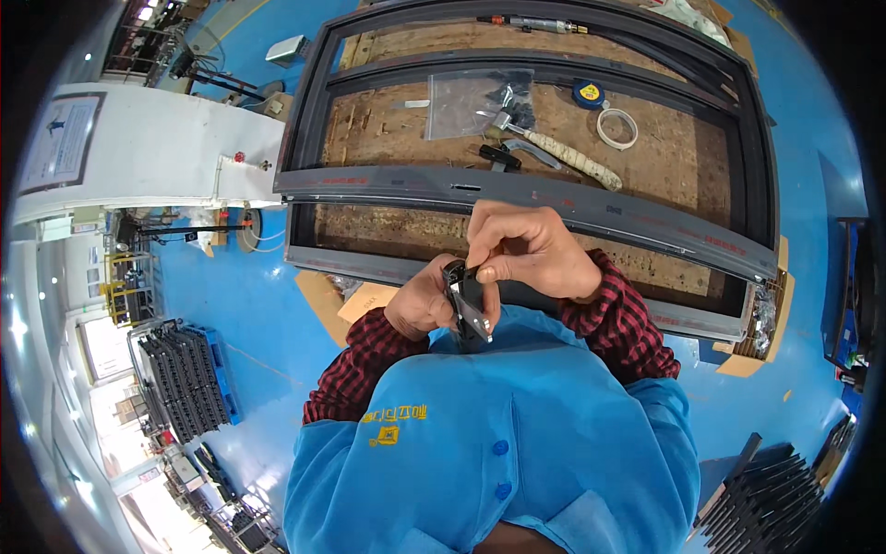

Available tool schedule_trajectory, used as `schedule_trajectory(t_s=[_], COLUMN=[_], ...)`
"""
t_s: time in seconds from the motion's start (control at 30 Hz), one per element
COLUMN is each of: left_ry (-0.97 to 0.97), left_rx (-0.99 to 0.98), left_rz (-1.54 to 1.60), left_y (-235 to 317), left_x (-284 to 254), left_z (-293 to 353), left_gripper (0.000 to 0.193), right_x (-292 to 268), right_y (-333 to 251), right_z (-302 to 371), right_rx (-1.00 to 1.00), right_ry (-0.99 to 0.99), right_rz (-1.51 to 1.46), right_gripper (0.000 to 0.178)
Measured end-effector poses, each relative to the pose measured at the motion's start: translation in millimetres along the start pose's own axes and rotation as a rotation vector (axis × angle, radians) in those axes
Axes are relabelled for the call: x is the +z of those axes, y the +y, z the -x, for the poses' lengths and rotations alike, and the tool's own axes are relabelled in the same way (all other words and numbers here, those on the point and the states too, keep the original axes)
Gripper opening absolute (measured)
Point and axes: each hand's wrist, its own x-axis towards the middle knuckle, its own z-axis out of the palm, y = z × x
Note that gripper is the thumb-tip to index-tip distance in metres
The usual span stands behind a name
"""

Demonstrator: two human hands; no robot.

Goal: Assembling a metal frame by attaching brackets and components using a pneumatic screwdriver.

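Note:
Close to my chest, my left hand (427, 297) is wrapped round a small black hardware fitting (471, 312) with bright metal bits at its lower end. Its exact kind I cannot make out. My right hand (540, 256) pinches the fitting's upper end between thumb and fingers. Both hands are at the near side of a large dark grey frame (369, 182), which lies on a wooden worktop (664, 148). Just beyond them, inside the frame, are a hammer (563, 157) with a wrapped handle and another black fitting (499, 158).
Within the frame lie a clear plastic bag (457, 103) with dark parts, a blue tape measure (588, 94) and a white tape roll (616, 128). A screwdriver-like power tool (535, 24) rests near the far bar. Cardboard (746, 364) sticks out at the right; stacked dark profiles (187, 380) stand on the left floor.

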Motion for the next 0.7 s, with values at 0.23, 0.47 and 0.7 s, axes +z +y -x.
schedule_trajectory(t_s=[0.23,0.47,0.7], left_ry=[0.286,0.186,0.394], left_rx=[-0.129,-0.042,-0.23], left_rz=[-0.025,-0.082,0.008], left_y=[19,5,12], left_x=[16,-11,-17], left_z=[-2,1,12], left_gripper=[0.044,0.043,0.042], right_x=[-12,-21,-20], right_y=[-17,-4,21], right_z=[5,-1,10], right_rx=[0.368,0.364,0.117], right_ry=[0.004,-0.109,0.031], right_rz=[-0.228,-0.232,0.025], right_gripper=[0.011,0.006,0.003])
